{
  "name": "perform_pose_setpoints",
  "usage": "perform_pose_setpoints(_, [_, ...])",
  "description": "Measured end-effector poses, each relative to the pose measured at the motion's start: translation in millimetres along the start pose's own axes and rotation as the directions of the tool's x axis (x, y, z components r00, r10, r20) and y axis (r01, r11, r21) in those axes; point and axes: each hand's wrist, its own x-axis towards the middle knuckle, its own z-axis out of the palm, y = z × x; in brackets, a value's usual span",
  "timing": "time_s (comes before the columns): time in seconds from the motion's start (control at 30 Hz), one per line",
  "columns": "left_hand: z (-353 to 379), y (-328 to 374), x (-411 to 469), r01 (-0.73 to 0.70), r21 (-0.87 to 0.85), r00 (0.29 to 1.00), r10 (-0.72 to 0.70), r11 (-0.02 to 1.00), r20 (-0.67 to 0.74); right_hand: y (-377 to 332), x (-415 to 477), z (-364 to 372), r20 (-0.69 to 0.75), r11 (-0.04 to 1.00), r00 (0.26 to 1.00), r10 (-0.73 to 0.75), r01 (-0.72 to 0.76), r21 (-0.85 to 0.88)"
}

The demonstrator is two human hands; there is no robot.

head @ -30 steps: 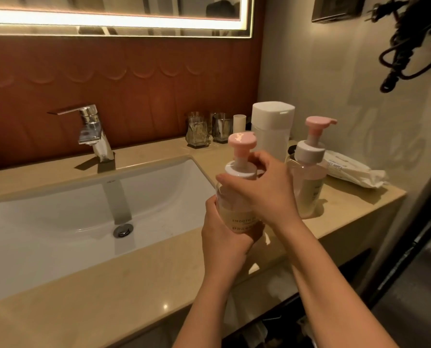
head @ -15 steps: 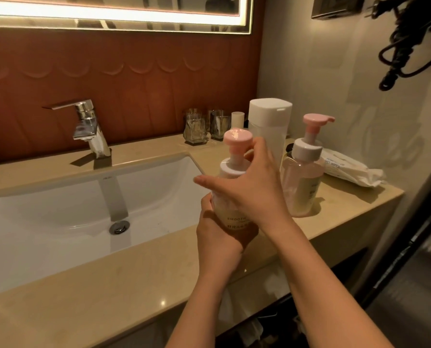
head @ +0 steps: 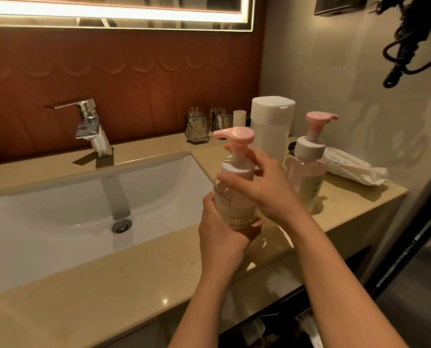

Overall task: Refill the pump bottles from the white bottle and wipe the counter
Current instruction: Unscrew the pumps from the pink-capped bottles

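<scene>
a pump bottle (head: pixel 232 204) is being held up just right of the sink (head: pixel 58 217), over the counter (head: pixel 96 297); its lower body is being gripped by the left hand (head: pixel 219 242); its white collar is being clasped by the curled fingers of the right hand (head: pixel 269 194); its pink nozzle is pointing toward the sink; the second pump bottle (head: pixel 307 177) and the white bottle (head: pixel 272 121) are standing farther right of the sink; a pack of wipes (head: pixel 354 169) is lying farthest from the sink.

The left hand (head: pixel 222 239) is gripping the lower body of a pump bottle (head: pixel 232 204), and the right hand (head: pixel 267 192) is curling around its white collar (head: pixel 237 169). A second pump bottle (head: pixel 307 174) and the white bottle (head: pixel 272 126) are standing behind, on the bench (head: pixel 109 285).
</scene>
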Motion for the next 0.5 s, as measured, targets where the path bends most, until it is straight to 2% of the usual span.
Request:
perform_pose_setpoints(0.1, [0.5,0.4,0.3,0.016,-0.018,1.000,-0.016,1.000,0.005,-4.6,2.3,9.6,-0.141,0.977,0.990,0.015,-0.045,-0.210])
perform_pose_setpoints(0.17, [0.6,-1.3,0.6,0.005,-0.012,1.000,-0.005,1.000,0.013,-7.3,2.0,15.8,-0.233,0.963,0.971,-0.048,-0.017,-0.269])
perform_pose_setpoints(0.23, [0.2,-2.3,0.2,-0.007,-0.002,1.000,0.007,1.000,0.013,-6.7,2.7,17.5,-0.267,0.962,0.961,-0.068,-0.007,-0.272])
perform_pose_setpoints(0.33, [-0.2,-4.4,-0.1,-0.036,0.007,0.999,0.036,0.999,0.007,-3.3,4.4,8.1,-0.187,0.990,0.982,-0.007,-0.020,-0.143])
perform_pose_setpoints(0.5, [-1.0,-7.2,0.3,-0.046,0.009,0.999,0.046,0.999,0.016,3.1,1.1,-6.8,0.057,0.989,0.996,0.066,-0.073,0.126])
